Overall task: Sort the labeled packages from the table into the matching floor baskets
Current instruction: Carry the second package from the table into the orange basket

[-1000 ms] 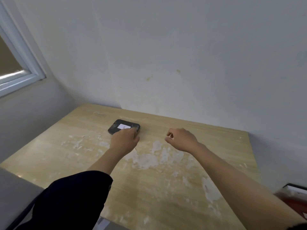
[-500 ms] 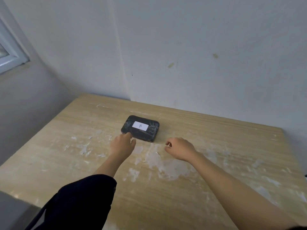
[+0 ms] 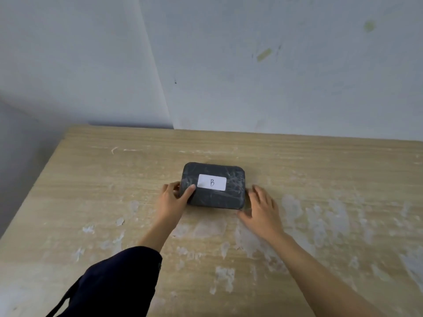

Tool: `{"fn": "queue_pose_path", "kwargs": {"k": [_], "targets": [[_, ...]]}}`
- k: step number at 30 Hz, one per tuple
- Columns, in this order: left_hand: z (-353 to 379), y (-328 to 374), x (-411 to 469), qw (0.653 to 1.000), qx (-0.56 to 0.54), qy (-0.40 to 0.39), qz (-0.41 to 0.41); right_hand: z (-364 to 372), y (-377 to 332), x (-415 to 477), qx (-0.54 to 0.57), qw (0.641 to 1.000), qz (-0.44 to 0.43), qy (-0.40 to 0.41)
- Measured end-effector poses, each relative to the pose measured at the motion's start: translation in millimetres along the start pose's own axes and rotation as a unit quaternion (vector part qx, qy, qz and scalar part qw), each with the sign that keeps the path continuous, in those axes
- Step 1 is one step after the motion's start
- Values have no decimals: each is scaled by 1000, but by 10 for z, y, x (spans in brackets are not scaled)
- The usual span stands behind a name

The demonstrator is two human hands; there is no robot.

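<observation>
A black wrapped package [image 3: 219, 196] with a white label marked B [image 3: 211, 182] lies flat on the wooden table [image 3: 114, 202], toward its far side. My left hand [image 3: 172, 200] grips the package's left end, thumb on top. My right hand [image 3: 259, 205] rests with spread fingers against the package's right end, touching its edge. No floor basket is in view.
The table top is worn with white scuffed patches. A grey-white wall [image 3: 274, 76] rises just behind the table, with a corner at the left. The table's left edge [image 3: 34, 186] drops off to the floor.
Both hands have moved forward to the package: the left hand now holds its left end and the right hand has opened against its right end. The camera has moved closer.
</observation>
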State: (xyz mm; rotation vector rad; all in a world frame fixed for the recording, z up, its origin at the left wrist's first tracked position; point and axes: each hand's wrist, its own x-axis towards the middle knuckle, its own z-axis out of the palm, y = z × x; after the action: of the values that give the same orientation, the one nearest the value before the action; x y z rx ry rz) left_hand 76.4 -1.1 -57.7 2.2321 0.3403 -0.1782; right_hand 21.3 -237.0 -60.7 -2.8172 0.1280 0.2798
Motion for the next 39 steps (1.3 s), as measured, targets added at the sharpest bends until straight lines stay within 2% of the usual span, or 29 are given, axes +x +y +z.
{"fn": "queue_pose_path", "kwargs": {"k": [4,10,15,18,24,30,35,39], "targets": [[99,26,244,1000,6,-17,12,135,-155,129,131,991,-7,10],[214,-14,308,1000,-17,-21,5,208,-245,236,188,981,49,28],[147,-114,302,998,-46,-42,23,143,-411,441,283,948,127,66],[136,-154,236,994,-53,-76,48,22,-482,584,343,929,122,59],[35,-288,59,992,-31,-105,60,96,-576,515,307,943,123,49],[37,-240,-195,990,-19,-120,74,48,-412,255,346,926,148,22],[198,-31,-569,986,-47,-128,98,-102,-80,-116,410,887,213,10],[488,444,-901,980,-144,-119,73,-348,437,-506,471,842,263,17]]}}
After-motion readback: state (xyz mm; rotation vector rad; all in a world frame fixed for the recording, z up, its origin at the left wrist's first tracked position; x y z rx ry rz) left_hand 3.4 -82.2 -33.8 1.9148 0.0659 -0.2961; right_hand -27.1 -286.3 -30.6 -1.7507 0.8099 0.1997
